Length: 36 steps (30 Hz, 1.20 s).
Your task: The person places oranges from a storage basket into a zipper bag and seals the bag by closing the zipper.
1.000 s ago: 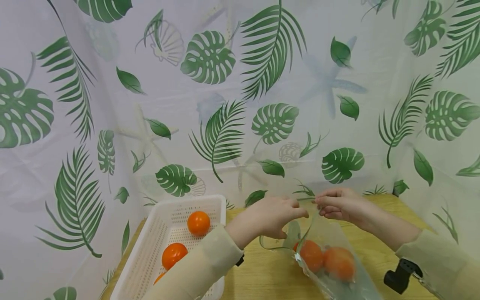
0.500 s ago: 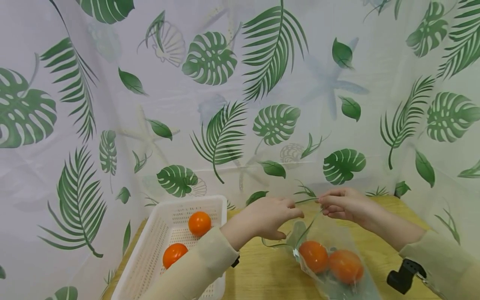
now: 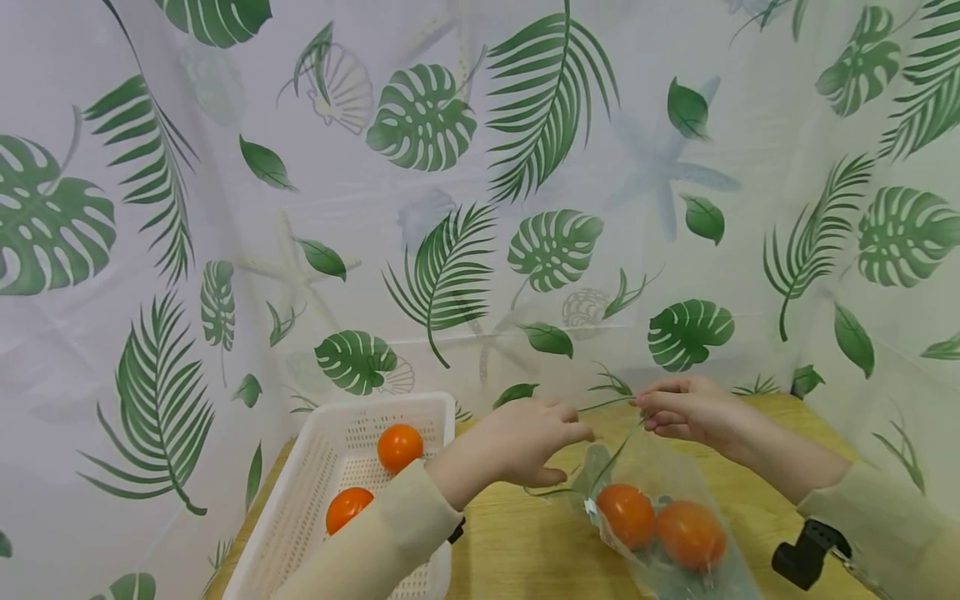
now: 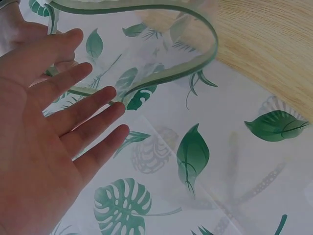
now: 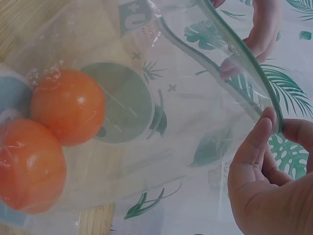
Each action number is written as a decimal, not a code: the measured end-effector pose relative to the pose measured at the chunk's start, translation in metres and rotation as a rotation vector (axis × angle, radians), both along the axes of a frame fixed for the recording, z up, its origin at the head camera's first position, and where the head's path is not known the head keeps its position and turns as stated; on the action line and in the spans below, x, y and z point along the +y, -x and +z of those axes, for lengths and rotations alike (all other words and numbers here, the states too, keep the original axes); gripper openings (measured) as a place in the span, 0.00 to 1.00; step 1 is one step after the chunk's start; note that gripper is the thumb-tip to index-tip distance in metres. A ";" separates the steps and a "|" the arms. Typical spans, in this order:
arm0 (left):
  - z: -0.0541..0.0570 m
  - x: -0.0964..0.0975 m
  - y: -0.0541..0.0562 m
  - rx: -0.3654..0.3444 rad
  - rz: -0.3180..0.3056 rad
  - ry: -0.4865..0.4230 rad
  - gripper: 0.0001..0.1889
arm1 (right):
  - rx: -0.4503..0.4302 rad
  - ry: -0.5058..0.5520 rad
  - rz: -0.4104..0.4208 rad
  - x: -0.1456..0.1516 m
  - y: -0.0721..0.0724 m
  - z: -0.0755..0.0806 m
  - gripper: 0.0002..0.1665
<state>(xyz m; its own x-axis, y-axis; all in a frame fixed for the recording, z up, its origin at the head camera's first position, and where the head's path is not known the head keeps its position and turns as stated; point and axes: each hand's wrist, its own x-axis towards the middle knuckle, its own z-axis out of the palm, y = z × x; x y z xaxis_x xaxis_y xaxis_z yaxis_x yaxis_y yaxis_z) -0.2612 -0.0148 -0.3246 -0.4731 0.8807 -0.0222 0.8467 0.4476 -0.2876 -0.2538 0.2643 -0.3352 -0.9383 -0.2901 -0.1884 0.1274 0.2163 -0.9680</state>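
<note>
My right hand (image 3: pixel 690 412) pinches the green-edged rim of a clear zip bag (image 5: pixel 171 132) between thumb and fingers, at one corner of its mouth. The mouth gapes into a loop, plain in the left wrist view. Two glossy orange round fruits (image 5: pixel 68 107) lie side by side low in the bag, on the table. My left hand (image 3: pixel 517 442) is left of the mouth, fingers spread and nearly straight, palm showing in the left wrist view (image 4: pixel 44 147). It holds nothing. Whether its fingertips touch the rim I cannot tell.
A white perforated plastic basket (image 3: pixel 281 500) stands at the left of the wooden table (image 3: pixel 525 550). Two more orange fruits (image 3: pixel 400 448) show inside it; my left sleeve (image 3: pixel 382 533) hides part of it. A leaf-patterned sheet (image 3: pixel 465 183) hangs behind the table.
My left hand has drawn left, away from the bag's mouth. The right hand keeps its pinch almost in place. The fruits in the bag have shifted slightly right.
</note>
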 end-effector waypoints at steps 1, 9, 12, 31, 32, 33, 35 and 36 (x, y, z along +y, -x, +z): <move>-0.001 -0.001 0.000 -0.003 0.003 -0.001 0.30 | -0.002 0.002 -0.001 0.000 0.000 0.000 0.17; -0.006 -0.011 0.000 -0.014 0.025 -0.018 0.28 | -0.005 0.020 0.003 0.002 0.000 -0.001 0.16; -0.008 -0.013 -0.001 -0.013 0.029 -0.029 0.28 | -0.007 0.030 0.001 0.002 0.000 -0.002 0.15; -0.011 -0.025 0.002 -0.048 0.073 -0.044 0.28 | -0.011 0.065 0.010 0.005 0.000 -0.004 0.10; -0.011 -0.026 0.002 -0.051 0.075 -0.045 0.28 | -0.011 0.064 0.010 0.005 -0.001 -0.004 0.10; -0.012 -0.026 0.002 -0.052 0.078 -0.046 0.28 | -0.012 0.062 0.008 0.005 -0.001 -0.003 0.10; -0.013 -0.028 0.003 -0.054 0.086 -0.048 0.28 | -0.012 0.058 0.005 0.005 -0.001 -0.003 0.10; -0.013 -0.029 0.003 -0.059 0.091 -0.048 0.28 | -0.012 0.056 0.004 0.005 -0.001 -0.003 0.10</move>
